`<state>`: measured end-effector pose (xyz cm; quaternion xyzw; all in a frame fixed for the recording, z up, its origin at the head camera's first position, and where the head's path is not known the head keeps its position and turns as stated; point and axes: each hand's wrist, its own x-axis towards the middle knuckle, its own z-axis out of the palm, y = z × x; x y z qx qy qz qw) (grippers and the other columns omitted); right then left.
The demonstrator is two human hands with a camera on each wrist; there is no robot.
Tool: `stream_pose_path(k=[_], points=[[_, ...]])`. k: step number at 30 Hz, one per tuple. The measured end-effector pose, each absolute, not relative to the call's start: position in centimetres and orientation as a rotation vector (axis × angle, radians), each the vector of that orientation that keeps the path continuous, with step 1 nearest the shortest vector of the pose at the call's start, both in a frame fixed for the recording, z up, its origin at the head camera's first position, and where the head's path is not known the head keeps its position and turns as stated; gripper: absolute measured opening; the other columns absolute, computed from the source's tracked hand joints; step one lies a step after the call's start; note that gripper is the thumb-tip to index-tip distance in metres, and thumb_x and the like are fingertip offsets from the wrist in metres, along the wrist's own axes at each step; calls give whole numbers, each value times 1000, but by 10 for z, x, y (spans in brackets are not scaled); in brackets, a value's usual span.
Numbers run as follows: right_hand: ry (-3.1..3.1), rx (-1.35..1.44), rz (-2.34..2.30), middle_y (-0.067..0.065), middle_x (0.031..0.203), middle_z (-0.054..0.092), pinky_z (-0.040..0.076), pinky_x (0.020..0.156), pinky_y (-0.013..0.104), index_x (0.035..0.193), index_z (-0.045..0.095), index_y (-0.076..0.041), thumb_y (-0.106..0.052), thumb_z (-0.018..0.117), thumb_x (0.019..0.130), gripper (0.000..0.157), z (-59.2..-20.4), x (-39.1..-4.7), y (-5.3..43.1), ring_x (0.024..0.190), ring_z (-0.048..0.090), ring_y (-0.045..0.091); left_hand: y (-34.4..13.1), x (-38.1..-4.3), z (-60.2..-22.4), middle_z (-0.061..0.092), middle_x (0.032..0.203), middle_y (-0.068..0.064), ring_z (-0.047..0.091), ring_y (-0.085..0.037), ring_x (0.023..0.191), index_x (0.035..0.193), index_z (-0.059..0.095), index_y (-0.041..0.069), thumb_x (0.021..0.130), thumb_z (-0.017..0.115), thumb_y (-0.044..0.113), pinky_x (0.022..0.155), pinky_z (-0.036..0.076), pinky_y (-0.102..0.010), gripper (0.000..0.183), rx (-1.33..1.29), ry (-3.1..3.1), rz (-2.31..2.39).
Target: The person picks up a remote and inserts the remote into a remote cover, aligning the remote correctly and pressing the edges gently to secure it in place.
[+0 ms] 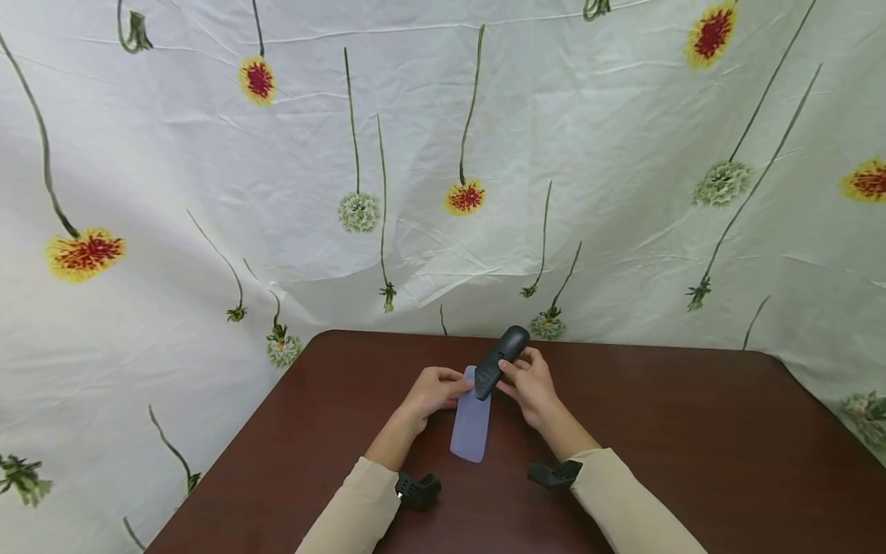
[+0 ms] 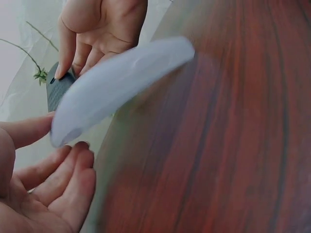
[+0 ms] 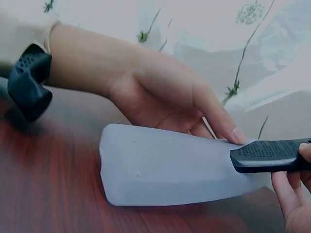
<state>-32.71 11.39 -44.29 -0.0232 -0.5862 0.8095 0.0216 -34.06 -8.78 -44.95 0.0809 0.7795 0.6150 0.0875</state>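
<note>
A long, translucent whitish-blue sleeve [image 1: 471, 432] slants over the table between the two hands. My left hand [image 1: 431, 392] pinches its far end, with the thumb on one face and the fingers behind, as the left wrist view shows. My right hand [image 1: 531, 385] grips a black remote control [image 1: 504, 358] by its middle. In the right wrist view small print covers the face of the remote [image 3: 267, 150], and its tip overlaps the narrow end of the sleeve [image 3: 165, 165]. Part of the right hand lies outside that view.
The dark reddish-brown table [image 1: 664, 446] extends around both forearms. Behind it hangs a white cloth [image 1: 595, 138] printed with flowers, close to the back edge. Black wrist devices [image 1: 418, 490] sit on both wrists, over beige sleeves.
</note>
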Motion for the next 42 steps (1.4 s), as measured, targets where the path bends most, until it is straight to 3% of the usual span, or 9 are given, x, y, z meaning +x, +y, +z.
stream_pose_path(k=[9,19,26,33,42], points=[[-1762,-29,2510,30,141,53,56,94,46,139,39,1,6,58,103,41,-434,-319,118,121,62,36,-83,-339,-445,74,103,-10,69,-19,91,121,68,-5,97,76,22,86,58,-41,37,309,2280,1903],[-1735,123,2468,25,146,52,57,92,41,141,38,0,6,56,104,42,-417,-308,125,123,62,36,-73,-332,-428,74,100,-11,68,-17,85,118,69,-6,96,74,10,73,57,-31,27,388,2189,2045],[-1720,192,2430,25,142,54,58,89,38,143,39,-3,7,56,103,45,-400,-300,130,109,70,26,-70,-326,-411,73,94,-9,66,-15,80,114,71,-6,94,75,5,69,55,-28,23,464,2159,2110],[-1740,289,2366,28,139,55,58,90,39,146,38,-1,8,57,102,49,-380,-289,137,105,71,24,-67,-318,-394,73,95,-10,68,-18,83,111,72,-7,93,77,5,72,56,-30,22,609,2148,2130],[-1794,445,2236,26,137,56,58,89,40,146,40,-1,7,60,101,50,-355,-275,147,111,69,24,-61,-306,-374,75,101,-14,73,-21,89,118,71,-10,94,74,3,80,57,-31,27,815,2105,2125]])
